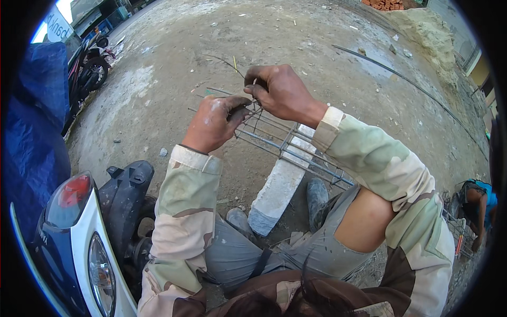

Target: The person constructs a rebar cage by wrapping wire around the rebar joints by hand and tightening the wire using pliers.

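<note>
Keeping the metal rod cage (285, 143) steady while drawing the thin wire (230, 65) snug would likely give the neatest join (mind the wire's loose tail). The cage lies across a pale block (277, 193); both forearms reach forward, the left hand (212, 121) pinching the cage near its far end, the right hand (285, 94), wrist bent inward, seemingly pinching the wire.

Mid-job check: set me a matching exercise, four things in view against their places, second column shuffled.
1. Long grey steel-bar cage
2. Pale rectangular block
3. Crumpled blue tarpaulin
4. Stacked orange-red bricks

A. Beneath the cage
B. Top right of the picture
C. At the fingers of the left hand and right hand
D. Left side of the picture

Pairs: 1-C, 2-A, 3-D, 4-B
</note>
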A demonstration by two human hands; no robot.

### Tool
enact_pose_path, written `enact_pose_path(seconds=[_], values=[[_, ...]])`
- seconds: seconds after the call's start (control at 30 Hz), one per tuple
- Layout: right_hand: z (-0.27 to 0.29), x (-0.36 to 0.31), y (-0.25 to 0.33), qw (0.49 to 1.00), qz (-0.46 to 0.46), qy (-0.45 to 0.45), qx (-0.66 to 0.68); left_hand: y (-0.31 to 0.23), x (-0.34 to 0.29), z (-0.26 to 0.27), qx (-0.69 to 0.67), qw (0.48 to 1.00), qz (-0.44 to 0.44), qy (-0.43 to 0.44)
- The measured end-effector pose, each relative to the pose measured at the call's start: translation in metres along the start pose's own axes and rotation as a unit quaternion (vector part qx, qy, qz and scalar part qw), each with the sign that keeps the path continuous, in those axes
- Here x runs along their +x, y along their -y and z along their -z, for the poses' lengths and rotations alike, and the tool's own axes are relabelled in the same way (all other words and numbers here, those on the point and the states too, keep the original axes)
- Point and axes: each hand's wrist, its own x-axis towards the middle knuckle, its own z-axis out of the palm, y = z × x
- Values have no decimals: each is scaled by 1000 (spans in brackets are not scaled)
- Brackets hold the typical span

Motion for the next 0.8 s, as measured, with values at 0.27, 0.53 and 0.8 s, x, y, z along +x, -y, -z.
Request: enact_pose_path(seconds=[0.27,0.53,0.8], values=[[-5,31,-29,799,-371,-68,469,17,-27,-15,-420,823,126,-361],[3,50,-23,814,-240,-47,526,3,-67,12,-128,990,-53,-39],[-26,32,6,814,-193,115,536,6,-55,17,-546,787,229,-173]])
